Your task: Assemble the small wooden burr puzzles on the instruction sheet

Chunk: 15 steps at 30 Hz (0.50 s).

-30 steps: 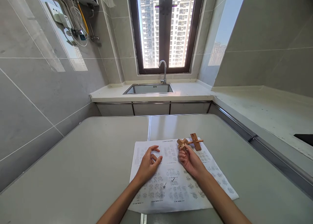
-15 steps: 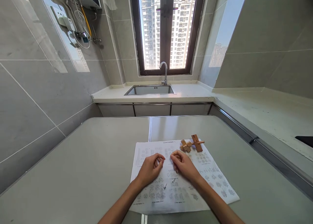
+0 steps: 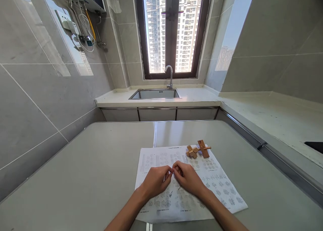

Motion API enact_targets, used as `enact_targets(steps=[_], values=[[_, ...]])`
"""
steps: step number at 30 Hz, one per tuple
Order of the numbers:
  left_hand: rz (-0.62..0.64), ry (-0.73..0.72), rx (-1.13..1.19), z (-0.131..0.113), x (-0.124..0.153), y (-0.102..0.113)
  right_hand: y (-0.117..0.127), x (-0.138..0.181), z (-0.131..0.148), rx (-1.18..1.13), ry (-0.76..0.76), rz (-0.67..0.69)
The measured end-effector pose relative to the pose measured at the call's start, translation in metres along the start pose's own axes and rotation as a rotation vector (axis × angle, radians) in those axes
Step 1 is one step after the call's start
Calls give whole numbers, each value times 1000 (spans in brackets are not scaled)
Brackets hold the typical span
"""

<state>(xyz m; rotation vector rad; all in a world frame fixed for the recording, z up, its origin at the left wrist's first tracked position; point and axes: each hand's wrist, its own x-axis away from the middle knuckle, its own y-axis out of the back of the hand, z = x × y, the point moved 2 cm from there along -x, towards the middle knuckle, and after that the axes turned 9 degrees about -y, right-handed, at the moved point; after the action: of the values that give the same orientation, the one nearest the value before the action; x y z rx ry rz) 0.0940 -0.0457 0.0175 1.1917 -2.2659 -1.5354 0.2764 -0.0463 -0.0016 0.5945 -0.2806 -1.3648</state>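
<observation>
1. Both hands meet over the middle of the printed instruction sheet [image 3: 176,190], fingertips touching: left hand [image 3: 156,180] and right hand [image 3: 187,178] are curled loosely together. Whether something tiny is pinched between them, I cannot tell.
2. The wooden burr puzzle [image 3: 192,151] lies untouched near the sheet's far right corner, clear of both hands.
3. Just beside it, touching or nearly so, is a flat wooden cross piece with a peg [image 3: 203,148].
4. The sheet lies flat on the grey tabletop [image 3: 101,163], straddling its centre seam.
5. To do this well, I'd say: keep the wrists low on the paper so it stays put, and keep the diagrams uncovered so they can be read.
6. Beyond, a steel sink [image 3: 155,93] and its tap [image 3: 169,75] sit beneath the window.
</observation>
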Motion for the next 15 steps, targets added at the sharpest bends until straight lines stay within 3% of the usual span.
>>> enact_targets(steps=[15], values=[[-17, -5, 12, 1, 1, 0, 2, 0, 1, 39, 13, -4]])
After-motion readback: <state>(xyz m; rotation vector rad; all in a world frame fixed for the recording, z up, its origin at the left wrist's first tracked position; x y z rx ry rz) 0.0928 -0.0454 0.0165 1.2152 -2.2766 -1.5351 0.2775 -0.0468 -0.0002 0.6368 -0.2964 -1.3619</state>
